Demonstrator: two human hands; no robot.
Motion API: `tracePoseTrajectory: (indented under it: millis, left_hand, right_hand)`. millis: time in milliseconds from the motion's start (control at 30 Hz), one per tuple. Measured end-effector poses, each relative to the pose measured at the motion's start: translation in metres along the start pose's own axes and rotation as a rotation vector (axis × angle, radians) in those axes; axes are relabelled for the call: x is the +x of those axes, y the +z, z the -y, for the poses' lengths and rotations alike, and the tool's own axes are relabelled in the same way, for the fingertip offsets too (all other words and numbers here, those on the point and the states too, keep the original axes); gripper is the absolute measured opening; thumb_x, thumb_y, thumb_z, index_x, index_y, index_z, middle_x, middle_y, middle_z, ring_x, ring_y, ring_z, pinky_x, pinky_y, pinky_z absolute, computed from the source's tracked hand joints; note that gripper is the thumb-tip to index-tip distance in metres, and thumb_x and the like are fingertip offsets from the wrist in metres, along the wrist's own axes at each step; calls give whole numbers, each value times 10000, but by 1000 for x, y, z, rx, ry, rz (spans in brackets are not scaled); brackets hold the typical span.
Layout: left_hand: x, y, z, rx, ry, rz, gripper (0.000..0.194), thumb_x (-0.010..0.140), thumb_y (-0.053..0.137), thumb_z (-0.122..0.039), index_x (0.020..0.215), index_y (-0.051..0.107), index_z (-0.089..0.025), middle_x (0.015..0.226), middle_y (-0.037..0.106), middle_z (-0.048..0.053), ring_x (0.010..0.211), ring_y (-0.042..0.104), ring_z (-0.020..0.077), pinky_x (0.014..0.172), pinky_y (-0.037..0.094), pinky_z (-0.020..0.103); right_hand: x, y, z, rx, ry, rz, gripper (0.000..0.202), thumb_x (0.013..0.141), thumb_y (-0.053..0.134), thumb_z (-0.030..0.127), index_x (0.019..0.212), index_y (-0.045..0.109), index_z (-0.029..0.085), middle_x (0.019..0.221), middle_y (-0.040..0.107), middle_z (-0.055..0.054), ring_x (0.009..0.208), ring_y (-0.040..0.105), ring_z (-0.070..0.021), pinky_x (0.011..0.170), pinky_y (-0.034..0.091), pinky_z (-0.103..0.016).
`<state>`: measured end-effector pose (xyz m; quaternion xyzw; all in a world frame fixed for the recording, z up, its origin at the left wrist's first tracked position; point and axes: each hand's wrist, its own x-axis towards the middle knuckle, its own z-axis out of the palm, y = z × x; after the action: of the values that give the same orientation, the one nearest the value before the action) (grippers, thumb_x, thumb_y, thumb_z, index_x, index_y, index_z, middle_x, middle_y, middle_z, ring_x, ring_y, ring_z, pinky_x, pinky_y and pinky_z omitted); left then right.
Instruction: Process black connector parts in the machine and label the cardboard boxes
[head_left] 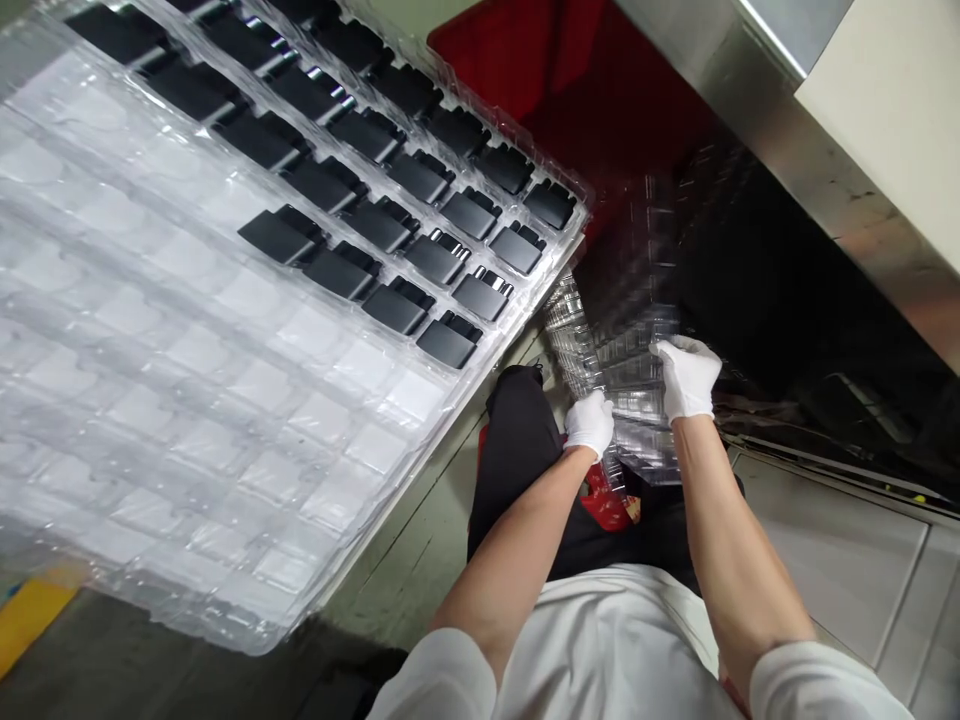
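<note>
1. Trays of clear moulded plastic (641, 405) are between the hands above the dark trousers (511, 455), just outside the right-hand edge of the loaded tray (262, 632); blur hides how many layers there are
2. Left hand (589, 425): fingers curled closed on the plastic's left side; a firm, even grip there should steady it
3. Right hand (690, 378): thumb and fingers pinched together on the opposite side; holding by the rim alone would likely spare the thin pockets from creasing
4. Nested layers, if any, part best slowly and from one corner, since thin plastic tends to cling, then spring
5. Swing no loose end across the loaded tray's right corner, near which black pieces (401, 305) sit in rows; a knock could unseat them
6. Mind the steel ledge (844, 195) beyond the right hand: scraping it might split a rim
</note>
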<state>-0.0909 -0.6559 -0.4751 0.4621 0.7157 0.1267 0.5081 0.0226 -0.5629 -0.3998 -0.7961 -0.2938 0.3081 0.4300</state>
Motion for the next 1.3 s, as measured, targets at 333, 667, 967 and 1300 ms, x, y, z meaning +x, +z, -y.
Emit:
tracePoseTrajectory:
  millis: [333, 667, 967, 1300]
  left_hand:
    - [-19, -12, -2, -31, 55, -22, 377, 905, 631, -356, 612, 432, -227, 648, 590, 0, 661, 521, 172, 647, 301, 298]
    - [-4, -15, 5, -110, -80, -109, 410, 910, 615, -306, 596, 368, -214, 592, 452, -49, 615, 410, 135, 621, 304, 258]
    - [14, -17, 13, -178, -148, -188, 419, 938, 598, -293, 612, 346, -219, 599, 447, -56, 614, 408, 135, 623, 303, 258]
    - [19, -24, 32, -265, -190, -317, 391, 946, 598, -316, 632, 387, -218, 594, 439, -59, 597, 378, 133, 609, 270, 264]
  right_hand:
    - [-5, 5, -7, 11, 11, -54, 210, 559, 739, 249, 739, 686, 154, 596, 524, 63, 574, 439, -100, 513, 366, -235]
    - [-6, 8, 23, 137, 58, -133, 292, 560, 756, 235, 829, 681, 147, 628, 558, 50, 547, 464, -100, 482, 385, -237]
    - [-34, -5, 44, 112, 29, -195, 363, 567, 798, 283, 890, 689, 157, 689, 586, 32, 571, 496, -109, 471, 394, -234]
    - [26, 82, 28, 236, 35, -192, 148, 680, 739, 176, 716, 596, 180, 688, 603, 41, 711, 599, -127, 566, 459, -222]
